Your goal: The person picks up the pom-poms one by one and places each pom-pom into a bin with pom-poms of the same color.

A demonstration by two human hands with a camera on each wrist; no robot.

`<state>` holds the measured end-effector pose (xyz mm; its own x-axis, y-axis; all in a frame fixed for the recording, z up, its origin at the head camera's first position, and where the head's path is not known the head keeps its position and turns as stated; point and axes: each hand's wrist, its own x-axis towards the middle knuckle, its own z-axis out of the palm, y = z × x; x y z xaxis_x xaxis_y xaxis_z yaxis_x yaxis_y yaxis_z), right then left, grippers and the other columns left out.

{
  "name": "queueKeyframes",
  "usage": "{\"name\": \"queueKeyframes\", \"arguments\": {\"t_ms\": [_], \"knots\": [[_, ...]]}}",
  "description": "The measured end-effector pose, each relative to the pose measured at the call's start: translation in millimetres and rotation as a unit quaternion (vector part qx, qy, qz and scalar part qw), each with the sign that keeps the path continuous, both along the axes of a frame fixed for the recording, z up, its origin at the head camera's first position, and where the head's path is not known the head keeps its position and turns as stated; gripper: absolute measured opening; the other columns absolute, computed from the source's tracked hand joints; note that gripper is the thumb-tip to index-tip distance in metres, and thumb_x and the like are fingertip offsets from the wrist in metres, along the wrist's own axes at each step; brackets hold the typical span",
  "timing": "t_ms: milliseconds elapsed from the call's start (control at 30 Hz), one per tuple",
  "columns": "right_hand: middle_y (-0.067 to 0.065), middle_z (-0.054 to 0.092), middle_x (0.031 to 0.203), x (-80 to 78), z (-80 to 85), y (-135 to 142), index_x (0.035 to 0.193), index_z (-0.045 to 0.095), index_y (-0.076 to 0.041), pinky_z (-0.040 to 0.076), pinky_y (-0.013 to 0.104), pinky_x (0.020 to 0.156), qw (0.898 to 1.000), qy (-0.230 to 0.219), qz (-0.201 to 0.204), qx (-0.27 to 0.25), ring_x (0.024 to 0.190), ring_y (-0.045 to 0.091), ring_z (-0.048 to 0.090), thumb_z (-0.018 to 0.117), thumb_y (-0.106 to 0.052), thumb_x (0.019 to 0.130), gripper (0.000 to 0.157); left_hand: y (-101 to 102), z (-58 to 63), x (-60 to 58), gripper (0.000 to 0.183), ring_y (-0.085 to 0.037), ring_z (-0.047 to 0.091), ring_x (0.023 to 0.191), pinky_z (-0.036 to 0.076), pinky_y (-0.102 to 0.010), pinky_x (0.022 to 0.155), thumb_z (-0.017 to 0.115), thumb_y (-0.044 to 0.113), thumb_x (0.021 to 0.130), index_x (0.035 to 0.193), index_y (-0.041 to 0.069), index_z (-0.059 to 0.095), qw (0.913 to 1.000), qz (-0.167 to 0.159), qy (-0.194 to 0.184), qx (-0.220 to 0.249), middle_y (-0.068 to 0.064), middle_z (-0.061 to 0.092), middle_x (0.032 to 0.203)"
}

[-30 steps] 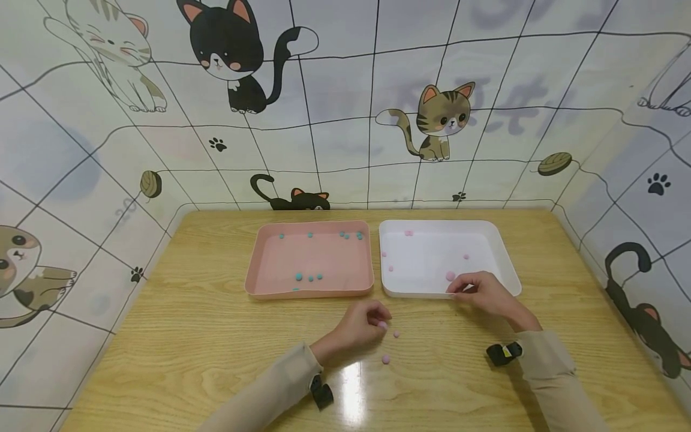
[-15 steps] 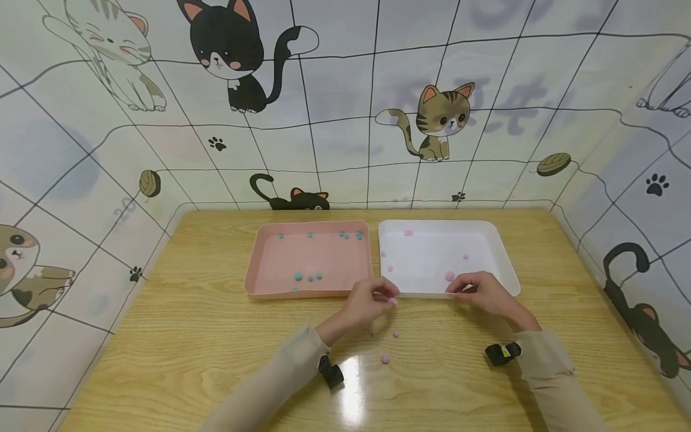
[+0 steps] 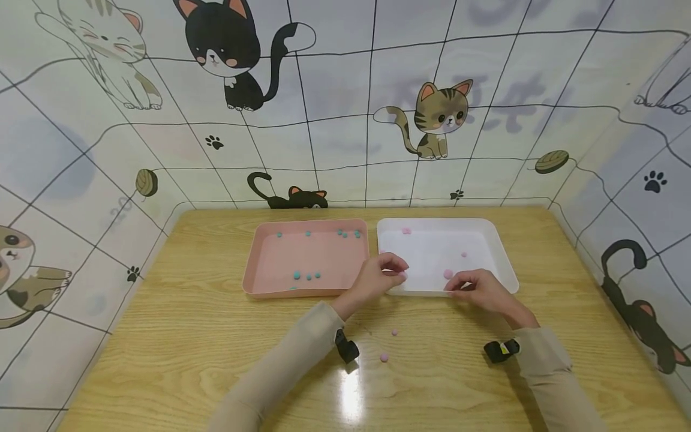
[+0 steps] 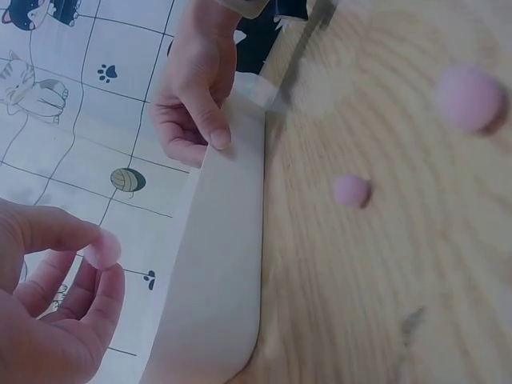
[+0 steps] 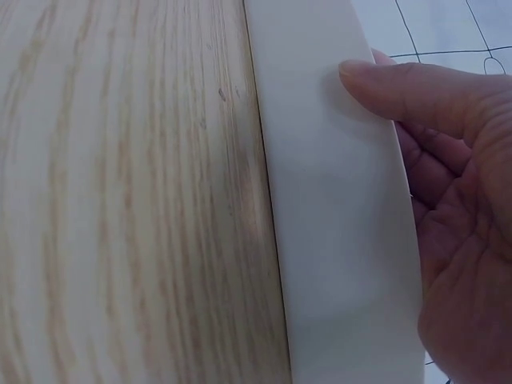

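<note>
My left hand pinches a small pink ball between thumb and fingertips, over the near left corner of the white tray. With the thumb outside and the fingers inside, my right hand grips that tray's front wall. Inside the white tray lie several pink balls, a larger one close to the right fingertips. On the table in front are two more, a small pink ball and a bigger pink ball.
A pink tray with several teal balls stands left of the white one, close beside it. Both trays sit on a wooden table. A cat-patterned wall covering rises behind and at both sides.
My left hand has carried the pink ball forward and slightly right, from above the table to over the white tray. The right hand has kept its grip on the tray wall.
</note>
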<state>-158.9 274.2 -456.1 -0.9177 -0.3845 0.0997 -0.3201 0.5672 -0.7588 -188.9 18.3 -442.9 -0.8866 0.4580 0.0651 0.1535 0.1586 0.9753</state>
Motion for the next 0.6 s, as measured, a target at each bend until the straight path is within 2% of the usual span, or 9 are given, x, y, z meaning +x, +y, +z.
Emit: {"name": "queueKeyframes", "arguments": {"t_ms": [100,367,500,600], "knots": [[0.001,0.065,0.076,-4.3,-9.3,5,0.081,0.07,-0.003,0.049,0.02,0.062,1.0,-0.011,0.0,-0.003,0.07,0.001,0.054,0.071,0.005,0.078,0.009,7,-8.0,-8.9,0.016,-0.027,0.06,0.097,0.049,-0.02,0.079,0.064,-0.002,0.086,0.101,-0.008,0.063,1.0,0.005,0.002,0.002,-0.02,0.064,0.102],[0.0,0.065,0.076,-6.9,-13.6,9,0.081,0.07,-0.004,0.049,0.02,0.062,1.0,-0.018,0.009,-0.021,0.071,0.001,0.055,0.071,0.003,0.079,0.008,28,-9.6,-22.5,0.012,-0.009,0.059,0.083,0.047,-0.017,0.069,0.066,0.001,0.084,0.096,-0.001,0.067,0.9992,0.032,0.012,-0.022,-0.008,0.066,0.091],[0.004,0.065,0.075,-4.9,-9.0,6,0.08,0.069,-0.002,0.049,0.02,0.062,1.0,-0.01,0.011,-0.013,0.071,0.001,0.054,0.069,0.008,0.078,0.01,36,-11.3,-29.3,0.012,-0.006,0.058,0.081,0.047,-0.016,0.07,0.067,0.002,0.084,0.095,0.0,0.068,0.9986,0.042,0.012,-0.03,-0.004,0.067,0.089],[0.007,0.065,0.074,-0.4,3.0,0,0.079,0.068,0.001,0.049,0.021,0.062,1.0,-0.001,0.018,-0.012,0.071,0.001,0.054,0.067,0.013,0.077,0.011,40,-12.7,-33.7,0.011,-0.006,0.059,0.08,0.047,-0.016,0.071,0.068,0.002,0.083,0.094,0.001,0.068,0.998,0.053,0.006,-0.032,-0.004,0.068,0.088]]}}
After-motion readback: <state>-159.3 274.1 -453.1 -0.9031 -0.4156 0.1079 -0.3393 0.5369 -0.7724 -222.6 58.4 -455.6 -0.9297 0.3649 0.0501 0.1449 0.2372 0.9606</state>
